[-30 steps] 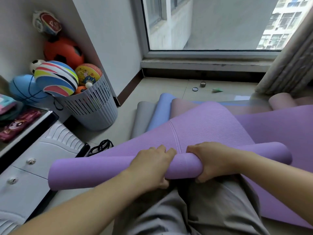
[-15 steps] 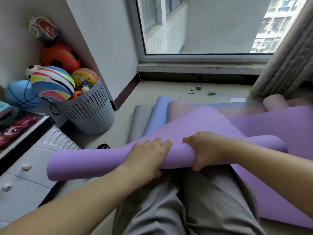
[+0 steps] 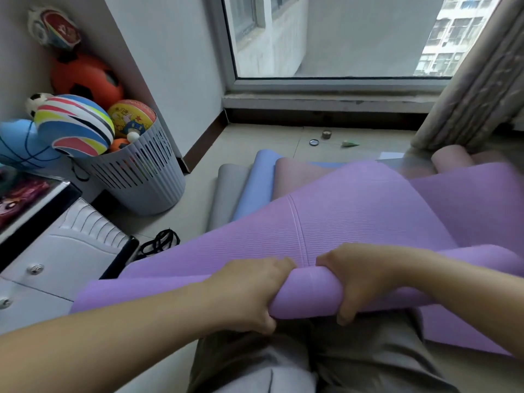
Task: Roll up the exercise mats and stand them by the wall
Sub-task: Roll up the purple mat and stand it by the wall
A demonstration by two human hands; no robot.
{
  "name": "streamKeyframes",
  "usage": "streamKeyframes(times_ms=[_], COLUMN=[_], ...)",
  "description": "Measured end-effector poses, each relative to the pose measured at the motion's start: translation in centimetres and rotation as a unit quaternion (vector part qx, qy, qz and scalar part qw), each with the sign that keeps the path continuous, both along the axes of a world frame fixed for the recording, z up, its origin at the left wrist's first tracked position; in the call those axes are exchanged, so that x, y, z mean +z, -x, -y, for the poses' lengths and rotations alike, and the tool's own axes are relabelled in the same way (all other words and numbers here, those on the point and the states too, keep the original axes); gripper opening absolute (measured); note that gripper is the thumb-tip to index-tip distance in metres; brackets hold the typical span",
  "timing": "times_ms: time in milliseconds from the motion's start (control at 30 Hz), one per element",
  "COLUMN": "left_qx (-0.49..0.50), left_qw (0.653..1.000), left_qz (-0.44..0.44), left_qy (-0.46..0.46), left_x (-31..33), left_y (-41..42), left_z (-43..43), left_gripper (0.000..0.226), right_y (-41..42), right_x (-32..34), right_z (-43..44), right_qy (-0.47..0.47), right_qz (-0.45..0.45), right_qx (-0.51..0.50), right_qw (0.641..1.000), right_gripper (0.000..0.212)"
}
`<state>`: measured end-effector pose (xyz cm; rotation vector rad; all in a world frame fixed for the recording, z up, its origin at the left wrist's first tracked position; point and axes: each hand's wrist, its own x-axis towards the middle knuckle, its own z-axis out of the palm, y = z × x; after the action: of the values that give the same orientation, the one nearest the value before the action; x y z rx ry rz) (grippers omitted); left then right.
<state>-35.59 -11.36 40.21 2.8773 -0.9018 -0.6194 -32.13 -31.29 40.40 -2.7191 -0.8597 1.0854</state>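
Purple ribbed mat roll [image 3: 309,290], now nearer

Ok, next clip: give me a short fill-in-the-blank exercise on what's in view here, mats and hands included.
1. The left hand and the right hand both grip the rolled mat, whose colour is ___.
2. The slatted basket on the left is filled with ___.
3. Beyond the roll, the blue mat lies between the pink mat and a ___ one.
Missing words: purple; balls; grey.
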Motion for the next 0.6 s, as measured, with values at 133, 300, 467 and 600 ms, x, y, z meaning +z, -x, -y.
streamKeyframes(times_ms=[133,300,467,600], left_qx=[0.029,0.042,-0.011,-0.005], left_qw=[0.989,0.975,0.995,0.988], left_qz=[-0.131,-0.216,0.081,0.143], left_qy=[0.057,0.038,-0.059,-0.058], left_x=[-0.7,-0.6,-1.0,-2.1], left_y=[-1.1,-2.8,-0.2,0.0], left_z=[-0.9,-1.0,0.2,0.7], left_gripper=[0.062,0.067,0.076,0.083], right_y=[0.3,2.9,1.3,-0.3], right_x=[-0.2,-2.1,-2.7,-1.9], right_z=[0.9,1.1,1.4,1.0], right_qy=[-0.007,0.018,-0.045,-0.04], right_qz=[0.063,0.244,0.201,0.136], right_qx=[0.024,0.065,0.004,0.008], right_qw=[0.998,0.967,0.979,0.99], right_gripper=[0.078,0.079,0.061,0.07])
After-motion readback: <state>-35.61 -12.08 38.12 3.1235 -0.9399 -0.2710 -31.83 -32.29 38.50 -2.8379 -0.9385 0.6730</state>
